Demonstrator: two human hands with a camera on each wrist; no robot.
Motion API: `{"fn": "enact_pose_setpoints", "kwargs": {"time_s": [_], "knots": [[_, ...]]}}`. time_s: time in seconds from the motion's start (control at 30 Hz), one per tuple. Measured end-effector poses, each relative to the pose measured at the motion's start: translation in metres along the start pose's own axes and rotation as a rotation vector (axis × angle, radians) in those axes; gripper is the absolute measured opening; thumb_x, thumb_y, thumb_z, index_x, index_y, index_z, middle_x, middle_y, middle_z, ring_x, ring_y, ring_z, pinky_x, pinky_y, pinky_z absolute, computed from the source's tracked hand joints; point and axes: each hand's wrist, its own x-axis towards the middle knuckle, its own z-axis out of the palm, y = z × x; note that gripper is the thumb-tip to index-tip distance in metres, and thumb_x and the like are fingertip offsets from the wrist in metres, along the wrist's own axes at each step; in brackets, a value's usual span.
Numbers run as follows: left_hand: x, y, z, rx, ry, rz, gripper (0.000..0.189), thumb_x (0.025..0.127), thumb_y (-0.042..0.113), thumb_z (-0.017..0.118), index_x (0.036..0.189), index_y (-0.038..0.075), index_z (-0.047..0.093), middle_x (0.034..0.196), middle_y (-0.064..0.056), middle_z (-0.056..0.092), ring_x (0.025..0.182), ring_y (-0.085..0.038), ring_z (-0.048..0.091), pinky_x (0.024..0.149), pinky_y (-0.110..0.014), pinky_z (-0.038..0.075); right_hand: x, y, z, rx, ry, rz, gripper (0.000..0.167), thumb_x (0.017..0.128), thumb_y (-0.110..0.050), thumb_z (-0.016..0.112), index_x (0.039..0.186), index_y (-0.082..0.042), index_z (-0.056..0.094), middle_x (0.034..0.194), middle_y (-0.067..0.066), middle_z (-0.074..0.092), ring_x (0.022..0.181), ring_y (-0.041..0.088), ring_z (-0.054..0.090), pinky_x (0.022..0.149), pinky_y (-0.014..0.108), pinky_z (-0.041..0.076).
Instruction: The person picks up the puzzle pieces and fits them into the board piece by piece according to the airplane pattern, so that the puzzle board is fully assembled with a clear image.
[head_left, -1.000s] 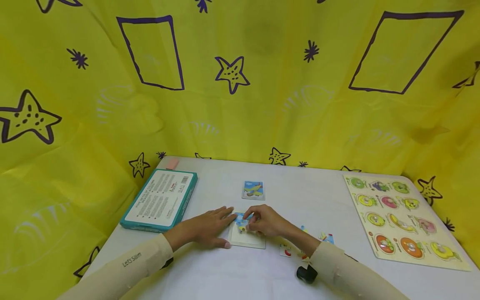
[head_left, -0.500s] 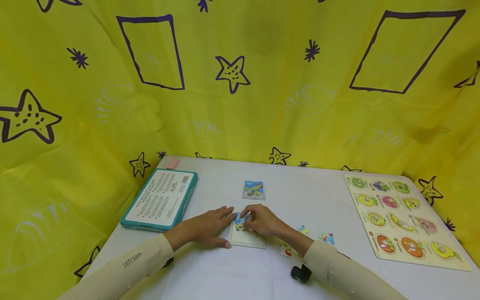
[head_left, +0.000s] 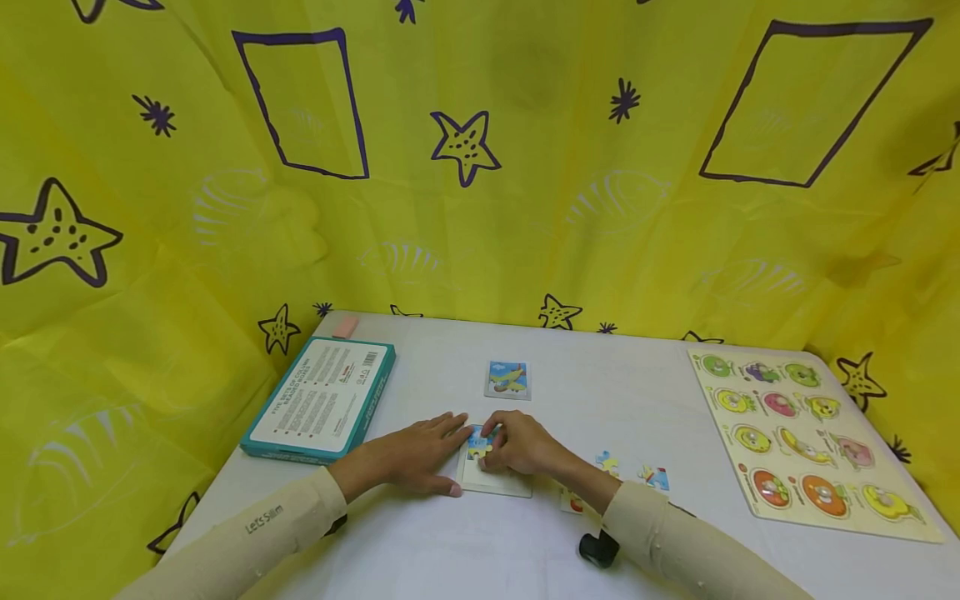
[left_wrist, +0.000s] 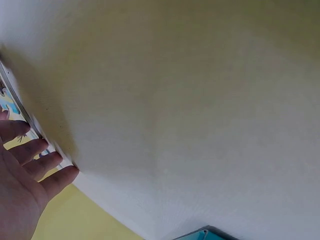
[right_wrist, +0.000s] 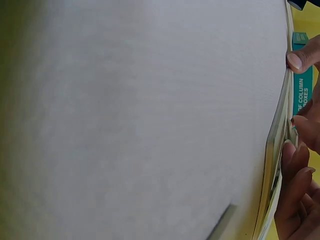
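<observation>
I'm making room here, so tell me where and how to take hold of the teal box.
Probably by its long right side, coming from the right with the nearer left hand: the teal box lies flat, label up, that side wall is exposed, and its thickness should give a firm edge.

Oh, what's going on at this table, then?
A person is working on a small jigsaw. The right hand, fingers curled, is handling blue-and-yellow puzzle pieces at the far left corner of a shallow tray, while the left hand lies flat at its left edge. Much of the tray is bare, with loose pieces lying to its right. A small picture sits just beyond it.
</observation>
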Motion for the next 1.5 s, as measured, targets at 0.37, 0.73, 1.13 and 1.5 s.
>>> {"fn": "enact_pose_setpoints", "kwargs": {"time_s": [0.37, 0.73, 1.13, 1.5], "knots": [[0.000, 0.000, -0.001, -0.010, 0.006, -0.007, 0.091, 0.092, 0.066, 0.058, 0.159, 0.011, 0.029, 0.167, -0.010, 0.024, 0.153, -0.033, 0.025, 0.120, -0.049, 0.031, -0.001, -0.007, 0.002, -0.071, 0.030, 0.021, 0.030, 0.077, -0.013, 0.086, 0.100, -0.008, 0.068, 0.070, -0.003, 0.064, 0.063, 0.011, 0.057, 0.059, 0.027, 0.044], [-0.001, 0.002, -0.002, -0.008, 0.000, -0.010, 0.091, 0.092, 0.066, 0.057, 0.159, 0.011, 0.030, 0.166, -0.011, 0.025, 0.153, -0.033, 0.026, 0.120, -0.049, 0.031, -0.002, -0.010, 0.003, -0.177, 0.059, 0.043, 0.028, 0.076, -0.020, 0.087, 0.097, -0.013, 0.070, 0.068, -0.006, 0.063, 0.063, 0.011, 0.057, 0.058, 0.029, 0.043], [-0.001, 0.003, -0.003, -0.019, -0.007, -0.016, 0.091, 0.092, 0.065, 0.058, 0.159, 0.011, 0.030, 0.167, -0.010, 0.024, 0.153, -0.034, 0.025, 0.119, -0.050, 0.032, -0.001, -0.010, 0.004, -0.230, 0.076, 0.027, 0.026, 0.077, -0.020, 0.086, 0.098, -0.013, 0.072, 0.068, -0.007, 0.062, 0.062, 0.010, 0.055, 0.056, 0.028, 0.042], [0.000, 0.003, -0.003, -0.017, -0.006, -0.013, 0.091, 0.091, 0.065, 0.059, 0.159, 0.012, 0.030, 0.167, -0.010, 0.025, 0.153, -0.033, 0.025, 0.119, -0.050, 0.032, 0.000, -0.008, 0.004, -0.245, 0.086, 0.002, 0.022, 0.078, -0.020, 0.085, 0.094, -0.014, 0.072, 0.066, -0.007, 0.061, 0.061, 0.010, 0.055, 0.056, 0.028, 0.042]]}}
